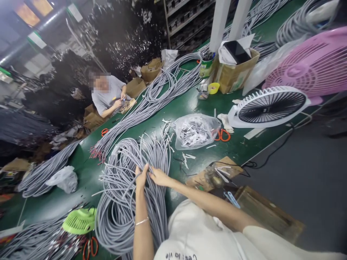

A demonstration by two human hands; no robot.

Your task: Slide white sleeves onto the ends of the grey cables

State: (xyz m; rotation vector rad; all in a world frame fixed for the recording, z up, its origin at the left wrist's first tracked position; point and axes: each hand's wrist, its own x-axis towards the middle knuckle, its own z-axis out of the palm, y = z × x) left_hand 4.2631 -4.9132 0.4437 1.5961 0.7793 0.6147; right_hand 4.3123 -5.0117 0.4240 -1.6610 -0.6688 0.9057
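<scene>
A big heap of grey cables (108, 213), coiled in loops with many loose cut ends, lies in front of me. My left hand (141, 177), below which a thin bracelet circles the wrist, is closed around some cables at the middle of the heap. Close beside it, my right hand (159, 177) has its fingers closed on cable at the same spot; the exact strands are partly hidden by the fingers. Just past the heap sits a clear plastic bag (196, 131) full of white and grey scraps, with orange-handled scissors (224, 135) at its side.
Long grey cable bundles (151, 101) run along the green table (189, 99). Across it a co-worker (110, 94) handles small parts. On the right stand a white fan (271, 108), a pink fan (306, 65) and a cardboard box (235, 74). A green fan (80, 221) lies lower left.
</scene>
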